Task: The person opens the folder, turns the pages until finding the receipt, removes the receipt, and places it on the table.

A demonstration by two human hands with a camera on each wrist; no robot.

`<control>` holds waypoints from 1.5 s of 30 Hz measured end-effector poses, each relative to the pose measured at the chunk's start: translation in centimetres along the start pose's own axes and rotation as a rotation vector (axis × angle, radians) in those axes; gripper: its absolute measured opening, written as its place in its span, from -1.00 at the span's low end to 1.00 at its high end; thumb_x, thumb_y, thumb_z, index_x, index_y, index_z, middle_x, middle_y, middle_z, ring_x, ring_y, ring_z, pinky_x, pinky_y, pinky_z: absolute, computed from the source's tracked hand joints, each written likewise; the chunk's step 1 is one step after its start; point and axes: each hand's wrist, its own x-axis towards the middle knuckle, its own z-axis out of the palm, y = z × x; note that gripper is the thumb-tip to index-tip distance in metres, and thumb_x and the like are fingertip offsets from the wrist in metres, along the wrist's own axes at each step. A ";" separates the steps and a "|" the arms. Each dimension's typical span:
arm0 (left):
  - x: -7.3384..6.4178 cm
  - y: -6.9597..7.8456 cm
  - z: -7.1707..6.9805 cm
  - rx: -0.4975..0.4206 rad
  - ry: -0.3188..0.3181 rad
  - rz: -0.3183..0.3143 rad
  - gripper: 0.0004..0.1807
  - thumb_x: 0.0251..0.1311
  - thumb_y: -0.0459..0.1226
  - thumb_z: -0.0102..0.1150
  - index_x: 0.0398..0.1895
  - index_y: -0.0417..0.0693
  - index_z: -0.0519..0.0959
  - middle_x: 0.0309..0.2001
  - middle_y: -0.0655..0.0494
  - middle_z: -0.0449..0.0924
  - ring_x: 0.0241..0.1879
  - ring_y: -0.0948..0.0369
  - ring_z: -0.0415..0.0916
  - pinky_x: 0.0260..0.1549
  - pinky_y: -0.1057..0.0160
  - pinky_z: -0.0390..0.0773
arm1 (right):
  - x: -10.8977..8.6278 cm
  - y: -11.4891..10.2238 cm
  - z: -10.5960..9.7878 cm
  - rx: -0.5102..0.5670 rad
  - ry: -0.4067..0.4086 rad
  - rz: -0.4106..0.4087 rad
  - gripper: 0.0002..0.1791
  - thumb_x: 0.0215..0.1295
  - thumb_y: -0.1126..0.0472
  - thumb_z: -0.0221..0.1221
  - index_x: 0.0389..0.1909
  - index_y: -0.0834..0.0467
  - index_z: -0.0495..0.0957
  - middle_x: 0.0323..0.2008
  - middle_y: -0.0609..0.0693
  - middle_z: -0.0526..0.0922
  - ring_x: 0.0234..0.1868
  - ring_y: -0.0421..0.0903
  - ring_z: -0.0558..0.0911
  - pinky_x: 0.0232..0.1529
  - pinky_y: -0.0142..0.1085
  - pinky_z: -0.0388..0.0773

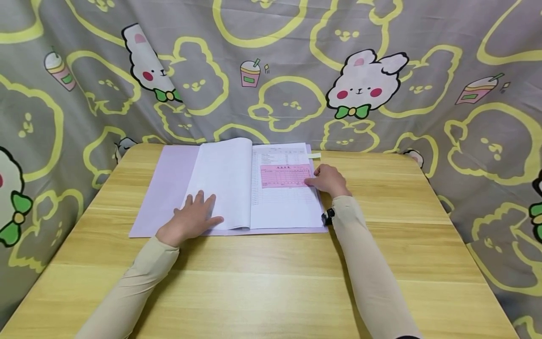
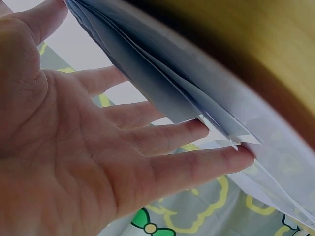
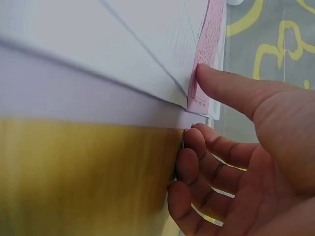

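A lilac folder [image 1: 169,174] lies spread on the table, with white pages [image 1: 224,179] turned to its left half. On those pages rests my left hand [image 1: 192,219], its fingers straight and spread; the left wrist view shows the fingertips against the sheets' edges. A pink printed slip [image 1: 279,175] lies on the white form [image 1: 275,212] at right. My right hand [image 1: 330,181] has its thumb on the slip's right end, the other fingers curled at the page edge. The right wrist view shows the slip's corner [image 3: 199,103] between thumb and fingers; the fingertips' contact is partly hidden.
A pale yellow tab [image 1: 314,156] sticks out at the folder's upper right. The wooden table [image 1: 262,282] stretches toward me. Patterned grey curtain [image 1: 296,61] hangs behind and at both sides. A small black object [image 1: 328,216] sits at my right wrist.
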 end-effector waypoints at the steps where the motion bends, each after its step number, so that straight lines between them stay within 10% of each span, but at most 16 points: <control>1: 0.0 0.0 0.0 0.000 0.000 -0.001 -0.10 0.45 0.16 0.04 0.61 -0.21 0.07 0.55 -0.52 -0.13 0.47 -0.56 -0.15 0.09 -0.71 0.11 | 0.0 0.0 0.1 0.005 0.000 0.002 -0.47 0.32 -0.09 0.32 0.07 0.24 0.51 0.01 0.19 0.60 -0.07 0.12 0.52 0.02 -0.01 0.44; 35: 0.0 0.1 0.3 0.006 0.009 0.007 -0.11 0.46 0.16 0.04 0.61 -0.21 0.07 0.55 -0.53 -0.13 0.46 -0.58 -0.15 0.07 -0.72 0.11 | -0.7 0.0 0.5 0.038 0.110 0.008 -0.75 0.40 0.12 0.23 -0.04 0.18 0.62 -0.12 0.15 0.69 -0.20 0.08 0.61 -0.22 -0.14 0.41; 45: 0.0 0.0 0.3 0.021 0.011 0.002 -0.10 0.46 0.17 0.04 0.61 -0.21 0.08 0.55 -0.54 -0.12 0.47 -0.57 -0.14 0.06 -0.72 0.13 | -1.1 0.6 -0.3 0.205 0.116 -0.060 -0.73 0.40 0.18 0.23 0.02 0.22 0.62 -0.17 0.17 0.66 -0.28 0.01 0.61 -0.34 -0.27 0.49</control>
